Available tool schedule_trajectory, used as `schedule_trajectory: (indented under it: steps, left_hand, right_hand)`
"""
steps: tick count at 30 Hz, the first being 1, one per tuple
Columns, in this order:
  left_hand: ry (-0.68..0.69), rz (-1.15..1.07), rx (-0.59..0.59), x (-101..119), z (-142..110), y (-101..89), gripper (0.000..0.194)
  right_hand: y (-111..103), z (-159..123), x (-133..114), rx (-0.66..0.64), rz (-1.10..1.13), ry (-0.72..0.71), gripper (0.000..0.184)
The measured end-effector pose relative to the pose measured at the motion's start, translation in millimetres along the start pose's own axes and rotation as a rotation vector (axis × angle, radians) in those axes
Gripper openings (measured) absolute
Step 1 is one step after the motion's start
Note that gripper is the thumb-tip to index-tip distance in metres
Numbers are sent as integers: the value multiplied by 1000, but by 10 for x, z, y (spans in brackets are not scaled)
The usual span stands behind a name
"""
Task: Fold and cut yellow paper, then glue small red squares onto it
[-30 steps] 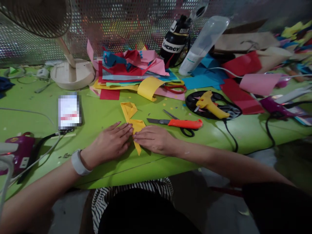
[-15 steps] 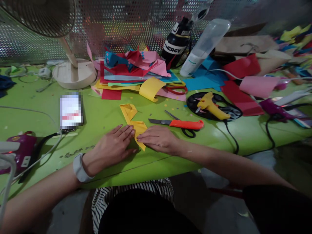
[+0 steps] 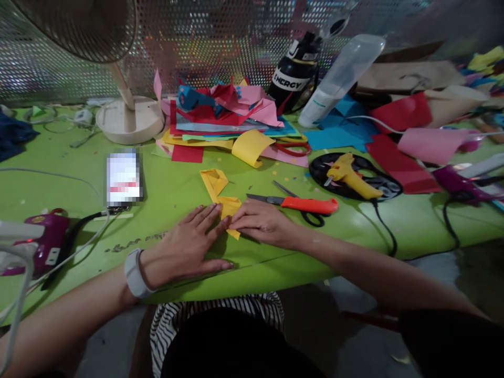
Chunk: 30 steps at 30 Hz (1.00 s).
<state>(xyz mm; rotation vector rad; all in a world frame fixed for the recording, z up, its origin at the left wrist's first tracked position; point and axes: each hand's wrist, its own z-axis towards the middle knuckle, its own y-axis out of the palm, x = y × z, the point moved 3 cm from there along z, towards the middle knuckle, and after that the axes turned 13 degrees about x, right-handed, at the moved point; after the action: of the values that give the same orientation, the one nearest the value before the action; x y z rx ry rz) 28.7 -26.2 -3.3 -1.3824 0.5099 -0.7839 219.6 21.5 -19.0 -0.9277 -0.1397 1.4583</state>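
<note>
A strip of folded yellow paper [image 3: 230, 206] lies on the green table, its far end creased into a triangle-like shape. My left hand [image 3: 192, 236] rests flat beside and partly on it, fingers stretched out, index fingertip on the paper and thumb spread towards the table edge. From the other side my right hand [image 3: 262, 223] pinches the paper's near part between bent fingers and thumb; the exact grip is partly hidden. Just beyond that hand lie an orange-handled utility knife [image 3: 309, 204] with its blade out and a pair of black scissors [image 3: 313, 218] beneath it.
A yellow glue gun [image 3: 352, 176] rests on a black tray at the right. Coloured paper sheets [image 3: 208, 142] are stacked at the back, near a black bottle [image 3: 293, 79] and a tilted clear bottle [image 3: 342, 79]. A fan [image 3: 129, 121], phone [image 3: 124, 178] and cables occupy the left.
The left thumb has spread away from the paper, and the left index finger has shifted onto it. My right fingers have bent into a pinch. The whole view has moved slightly.
</note>
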Motion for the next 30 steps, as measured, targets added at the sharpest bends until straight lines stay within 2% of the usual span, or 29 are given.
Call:
schedule_trajectory:
  steps: [5, 11, 15, 20, 24, 28, 30]
  left_hand:
    - [6, -27, -1, -50, 24, -10, 80]
    - [24, -36, -25, -74, 5, -15, 85]
    - [29, -39, -1, -109, -29, -11, 87]
    - [22, -55, -20, -160, -35, -37, 87]
    - [-2, -59, -6, -204, -17, -100, 86]
    - [6, -63, 0, -228, 19, -184, 77]
    - [-54, -43, 26, -238, 54, -227, 66]
  right_hand:
    - [-9, 18, 18, 23, 85, 166, 18]
    - [-17, 113, 21, 2, 89, 401, 22]
    - [21, 171, 86, -47, 74, 560, 23]
    - [64, 158, 116, -20, 59, 641, 21]
    - [81, 129, 103, 33, 52, 638, 25]
    - [89, 124, 114, 46, 52, 648, 28]
    - [95, 125, 121, 27, 50, 665, 25]
